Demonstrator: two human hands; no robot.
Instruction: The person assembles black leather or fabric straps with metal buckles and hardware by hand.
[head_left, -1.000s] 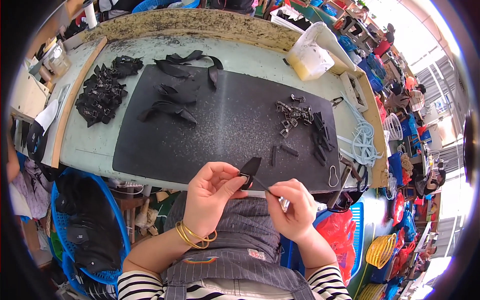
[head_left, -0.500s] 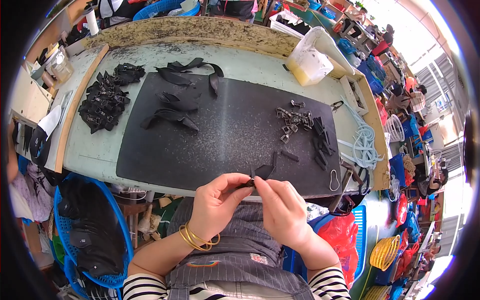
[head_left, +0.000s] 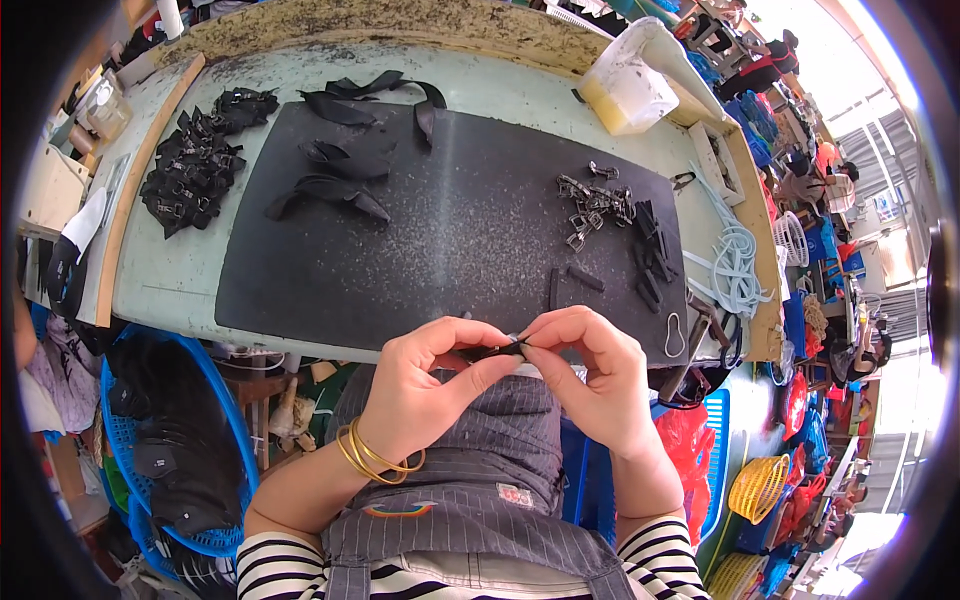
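Close to my body, at the near edge of the black mat (head_left: 430, 270), my left hand (head_left: 425, 385) and my right hand (head_left: 595, 375) meet. Both pinch a small black strap (head_left: 488, 352) between thumb and fingers. A bit of shiny metal shows at its right end; the fingers cover most of the rest. Two short black strips (head_left: 585, 279) lie on the mat just beyond my right hand. Farther right are a heap of metal buckles (head_left: 597, 207) and a bunch of black strips (head_left: 652, 255). Wider black straps (head_left: 330, 195) lie at the mat's left.
Black straps with buckles (head_left: 195, 165) are piled left of the mat, beside a wooden strip (head_left: 150, 190). A cut-open white container (head_left: 635, 85) with yellowish contents stands far right, near pale blue cord (head_left: 735, 262). A blue basket (head_left: 245, 450) holding black pieces is lower left.
The strap end that stuck out beyond my fingers now lies sideways between my hands. My right hand has shifted right and turned. The whole view has also shifted slightly.
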